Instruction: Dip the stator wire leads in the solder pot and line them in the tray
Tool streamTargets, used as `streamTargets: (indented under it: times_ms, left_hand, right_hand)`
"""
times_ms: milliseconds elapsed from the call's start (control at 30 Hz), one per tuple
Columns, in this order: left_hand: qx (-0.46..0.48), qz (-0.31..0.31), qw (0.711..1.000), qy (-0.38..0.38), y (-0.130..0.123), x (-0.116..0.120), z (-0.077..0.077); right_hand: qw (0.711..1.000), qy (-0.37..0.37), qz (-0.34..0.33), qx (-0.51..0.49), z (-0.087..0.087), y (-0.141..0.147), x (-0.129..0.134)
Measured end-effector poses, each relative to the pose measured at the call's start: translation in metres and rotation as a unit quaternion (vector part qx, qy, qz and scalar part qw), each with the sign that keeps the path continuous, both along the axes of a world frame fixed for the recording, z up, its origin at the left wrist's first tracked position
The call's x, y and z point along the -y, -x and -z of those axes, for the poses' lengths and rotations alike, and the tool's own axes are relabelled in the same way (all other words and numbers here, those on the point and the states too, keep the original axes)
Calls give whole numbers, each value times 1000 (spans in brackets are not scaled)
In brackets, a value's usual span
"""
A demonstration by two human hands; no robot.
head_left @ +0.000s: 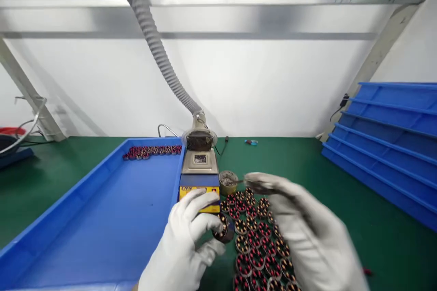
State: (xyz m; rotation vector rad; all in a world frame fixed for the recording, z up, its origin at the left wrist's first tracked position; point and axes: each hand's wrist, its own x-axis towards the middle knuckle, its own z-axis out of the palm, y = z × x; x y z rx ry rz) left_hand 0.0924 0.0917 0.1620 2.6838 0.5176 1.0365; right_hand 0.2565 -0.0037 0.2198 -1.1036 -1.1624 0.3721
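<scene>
My left hand [191, 238], in a white glove, pinches a round dark motor stator [224, 229] by its rim, tilted, in front of the yellow-labelled metal device [200, 163]. My right hand [303, 232], gloved and blurred by motion, is closed around a slim dark tool [262, 187], whose exact kind is too smeared to make out. The tool's thin tip reaches the edge of a small round tin [228, 182] with greyish stuff inside. Between my hands, rows of stators [254, 238] with red and pale yellow windings lie on the green table, partly hidden by my right hand.
At left, a large blue tray [150, 232] holds more stators [150, 151] along its far end. A grey ribbed hose [159, 50] comes down to a hood behind the device. Stacked blue trays [385, 145] stand at right. A small blue-and-red tool [251, 142] lies at the back.
</scene>
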Motion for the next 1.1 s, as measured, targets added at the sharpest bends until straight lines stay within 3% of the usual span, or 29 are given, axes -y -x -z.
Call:
streamTargets:
  times_ms: [100, 167, 300, 400, 500, 600, 700, 833, 1000, 1100]
  left_hand:
    - [83, 3, 997, -1, 6, -9, -33]
    - [118, 24, 992, 42, 6, -12, -39]
    - [164, 41, 981, 98, -6, -23, -22]
    - [176, 10, 984, -2, -13, -36, -9]
    - [174, 0, 979, -109, -13, -46, -9]
    - [153, 28, 980, -122, -10, -49, -16]
    - [139, 75, 986, -56, -8, -45, -18]
    - [169, 82, 973, 137, -8, -33, -14]
    - [182, 72, 921, 337, -6, -25, -15]
    - [204, 57, 902, 375, -7, -22, -16]
  right_hand:
    - [993, 73, -91, 31, -4, 11, -16]
    - [987, 79, -140, -18, 2, 14, -27]
    - [967, 52, -176, -175, 17, 20, -49]
    - [952, 31, -165, -254, 26, 23, -63]
    - [962, 49, -172, -207, 30, 19, -69]
    - [982, 46, -159, -95, 32, 9, -71]
    - [988, 28, -144, -45, 35, 2, -71]
    - [987, -14, -150, -52, 35, 0, -69]
    - [958, -85, -130, -242, 21, -2, -57]
    - [974, 2, -101, -205, 14, 3, -52]
